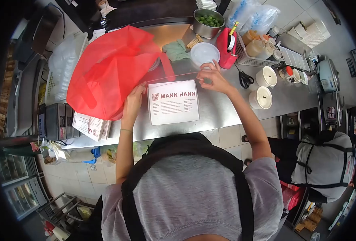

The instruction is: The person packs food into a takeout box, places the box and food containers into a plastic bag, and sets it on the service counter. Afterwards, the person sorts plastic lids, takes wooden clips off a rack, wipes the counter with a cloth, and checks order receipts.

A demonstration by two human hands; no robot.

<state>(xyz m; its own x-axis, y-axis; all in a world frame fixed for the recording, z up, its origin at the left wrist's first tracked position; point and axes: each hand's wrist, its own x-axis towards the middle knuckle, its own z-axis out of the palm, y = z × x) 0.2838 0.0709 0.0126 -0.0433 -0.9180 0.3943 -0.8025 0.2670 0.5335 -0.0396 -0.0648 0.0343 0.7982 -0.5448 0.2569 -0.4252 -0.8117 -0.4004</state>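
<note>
One band [182, 75], probably rubber, is held taut by left grip [134, 98] and right grip [214, 79] near a box [174, 107].

The fine print on the box [173, 110] was too small to read. How the band [172, 77] looped about the left hand's [134, 100] fingers was too fine to tell. The red bag [105, 76] partly covered some cartons [89, 125] at left. A co-worker's [320, 164] head, far right, blurred into the dark rim.
</note>
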